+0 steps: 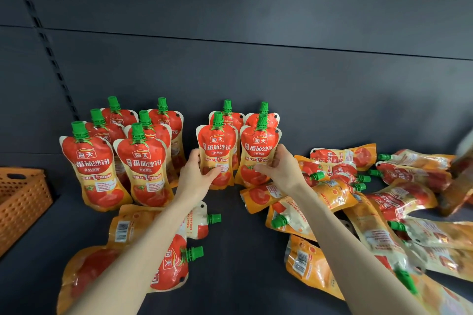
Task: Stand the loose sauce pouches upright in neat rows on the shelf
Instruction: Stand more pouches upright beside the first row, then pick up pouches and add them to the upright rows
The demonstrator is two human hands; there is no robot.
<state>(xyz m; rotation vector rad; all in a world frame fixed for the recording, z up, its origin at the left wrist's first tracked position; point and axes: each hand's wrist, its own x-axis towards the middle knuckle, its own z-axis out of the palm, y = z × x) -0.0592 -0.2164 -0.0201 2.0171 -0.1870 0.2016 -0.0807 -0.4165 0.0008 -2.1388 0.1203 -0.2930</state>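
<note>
Red-and-orange tomato sauce pouches with green caps stand on the dark shelf (240, 250). Two rows of three stand at the left (143, 158). In the middle, two upright pouches stand behind two front ones. My left hand (198, 174) grips the lower left side of the front-left pouch (217, 146). My right hand (279, 169) holds the lower right side of the front-right pouch (258, 151). Both held pouches are upright, side by side. Several loose pouches (332, 186) lie flat at the right, and others (169, 261) lie under my left forearm.
An orange perforated basket (23, 199) sits at the shelf's left edge. The dark back panel (256, 71) rises behind the rows, with a slotted upright at the left. A blurred brownish pouch (460, 176) is at the far right.
</note>
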